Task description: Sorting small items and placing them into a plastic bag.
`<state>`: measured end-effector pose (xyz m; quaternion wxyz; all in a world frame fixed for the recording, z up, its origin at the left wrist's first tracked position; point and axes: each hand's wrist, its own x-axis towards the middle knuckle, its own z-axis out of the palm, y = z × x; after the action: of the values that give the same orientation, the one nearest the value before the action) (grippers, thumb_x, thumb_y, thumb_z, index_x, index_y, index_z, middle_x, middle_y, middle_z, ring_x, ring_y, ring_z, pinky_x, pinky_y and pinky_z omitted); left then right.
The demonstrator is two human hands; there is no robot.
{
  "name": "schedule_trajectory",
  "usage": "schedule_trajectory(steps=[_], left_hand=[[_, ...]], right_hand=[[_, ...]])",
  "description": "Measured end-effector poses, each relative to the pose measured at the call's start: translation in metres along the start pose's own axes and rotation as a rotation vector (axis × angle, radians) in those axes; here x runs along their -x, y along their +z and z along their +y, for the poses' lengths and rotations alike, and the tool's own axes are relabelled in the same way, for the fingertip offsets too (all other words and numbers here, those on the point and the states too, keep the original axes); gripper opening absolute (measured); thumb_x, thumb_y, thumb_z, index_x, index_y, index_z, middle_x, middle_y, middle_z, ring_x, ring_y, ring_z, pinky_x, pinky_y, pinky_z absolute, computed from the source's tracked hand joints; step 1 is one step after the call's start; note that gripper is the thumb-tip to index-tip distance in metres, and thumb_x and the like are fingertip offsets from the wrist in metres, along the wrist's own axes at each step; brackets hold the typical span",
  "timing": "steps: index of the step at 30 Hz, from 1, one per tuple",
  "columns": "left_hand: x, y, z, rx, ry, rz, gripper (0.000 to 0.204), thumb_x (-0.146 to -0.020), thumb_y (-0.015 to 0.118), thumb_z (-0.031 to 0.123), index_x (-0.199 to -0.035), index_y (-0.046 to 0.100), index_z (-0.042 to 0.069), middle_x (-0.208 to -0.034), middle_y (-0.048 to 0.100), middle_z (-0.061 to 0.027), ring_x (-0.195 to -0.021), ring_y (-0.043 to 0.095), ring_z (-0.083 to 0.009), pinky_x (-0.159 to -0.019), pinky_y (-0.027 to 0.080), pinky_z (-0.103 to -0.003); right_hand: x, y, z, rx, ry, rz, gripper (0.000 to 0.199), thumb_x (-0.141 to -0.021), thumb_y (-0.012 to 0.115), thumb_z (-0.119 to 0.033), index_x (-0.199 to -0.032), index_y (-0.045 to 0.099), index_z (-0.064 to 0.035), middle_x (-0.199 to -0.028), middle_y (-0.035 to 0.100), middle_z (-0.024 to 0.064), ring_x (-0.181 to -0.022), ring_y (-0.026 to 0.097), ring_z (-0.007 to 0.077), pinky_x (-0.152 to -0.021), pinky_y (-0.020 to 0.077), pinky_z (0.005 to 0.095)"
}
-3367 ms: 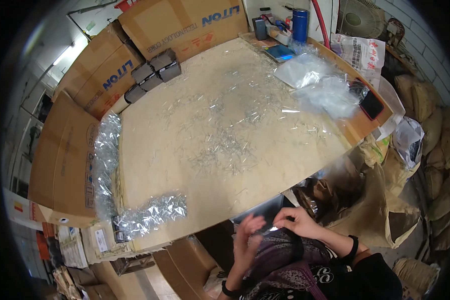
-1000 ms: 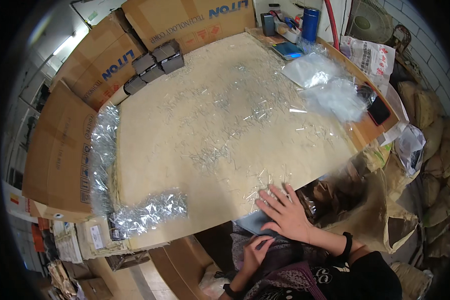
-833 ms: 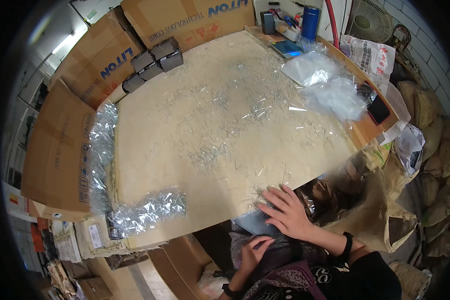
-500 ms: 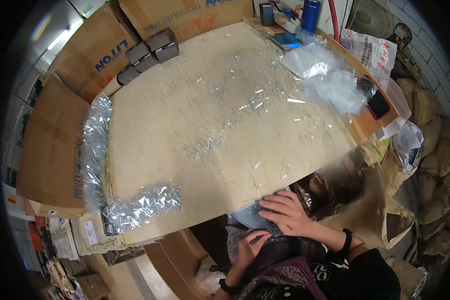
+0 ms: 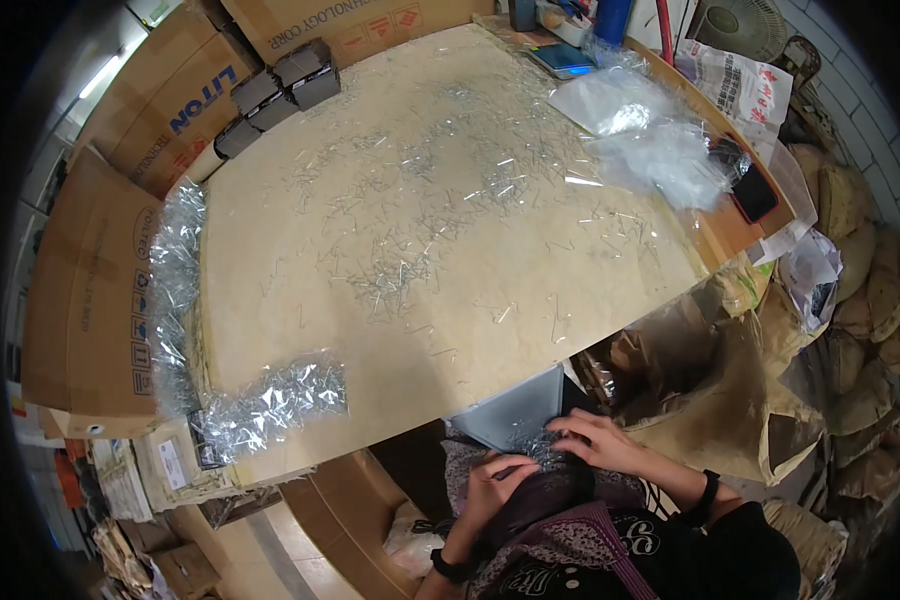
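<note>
Both hands work below the near edge of the desk (image 5: 300, 440), over the person's lap, where a grey flat tray (image 5: 515, 415) juts out from under the desk edge with a small heap of thin metal pins (image 5: 538, 447) on it. The right hand (image 5: 600, 443) lies on that heap with fingers spread and bent, pressing or raking the pins; it clamps on nothing that I can make out. The left hand (image 5: 492, 485) sits just beside it, lower, fingers curled loosely toward the same heap; whether it pinches any pins I cannot tell. The step in hand looks like gathering or sorting a handful of pins on the tray. What follows would call for a light, even grip, since the pins are thin, loose and tangle easily. The desk itself is strewn with many more loose pins (image 5: 410, 250), thickest around its middle, with a shiny pile of pins (image 5: 270, 400) at the near left corner and another strip along the left edge. Dark small boxes (image 5: 280, 90) stand at the far left corner, clear plastic bags (image 5: 650, 140) lie toward the far right, and a dark phone (image 5: 755, 195) rests at the right edge. Cardboard cartons (image 5: 90, 280) crowd the left side, and a brown paper sack (image 5: 730, 400) stands close to the right forearm, narrowing the room there.
</note>
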<state>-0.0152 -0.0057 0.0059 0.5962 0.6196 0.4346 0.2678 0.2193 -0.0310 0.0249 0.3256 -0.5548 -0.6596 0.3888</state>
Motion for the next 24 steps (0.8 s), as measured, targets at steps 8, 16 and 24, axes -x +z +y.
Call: schedule_trajectory(steps=[8, 16, 24], left_hand=[[-0.002, 0.002, -0.010, -0.171, 0.155, -0.081, 0.012, -0.078, 0.077, 0.007, -0.089, 0.075, 0.005, -0.086, 0.072, -0.0091, -0.075, 0.061, -0.0178, -0.071, 0.048, -0.028], [-0.009, -0.002, 0.002, -0.099, -0.004, 0.007, 0.009, -0.081, 0.075, 0.006, -0.090, 0.074, 0.003, -0.090, 0.073, -0.0065, -0.079, 0.063, -0.0139, -0.075, 0.049, -0.027], [-0.005, -0.001, -0.009, -0.036, -0.006, 0.023, 0.010, -0.084, 0.072, 0.002, -0.094, 0.074, 0.001, -0.092, 0.073, -0.0066, -0.082, 0.065, -0.0111, -0.076, 0.051, -0.024]], right_hand=[[-0.009, 0.002, -0.028, -0.282, -0.069, 0.068, 0.022, -0.087, 0.064, 0.005, -0.108, 0.065, 0.0010, -0.117, 0.059, 0.0149, -0.092, 0.065, 0.0241, -0.080, 0.0534, 0.0319], [-0.004, 0.002, -0.018, -0.156, -0.127, 0.297, 0.025, -0.088, 0.060, 0.008, -0.111, 0.064, 0.0000, -0.117, 0.055, 0.0155, -0.103, 0.059, 0.0271, -0.084, 0.0498, 0.0329], [-0.063, -0.029, -0.043, 0.543, -0.276, 0.393, 0.053, -0.082, 0.069, -0.025, -0.129, 0.054, -0.0044, -0.139, 0.047, 0.0168, -0.127, 0.045, 0.0361, -0.106, 0.0335, 0.0493]])
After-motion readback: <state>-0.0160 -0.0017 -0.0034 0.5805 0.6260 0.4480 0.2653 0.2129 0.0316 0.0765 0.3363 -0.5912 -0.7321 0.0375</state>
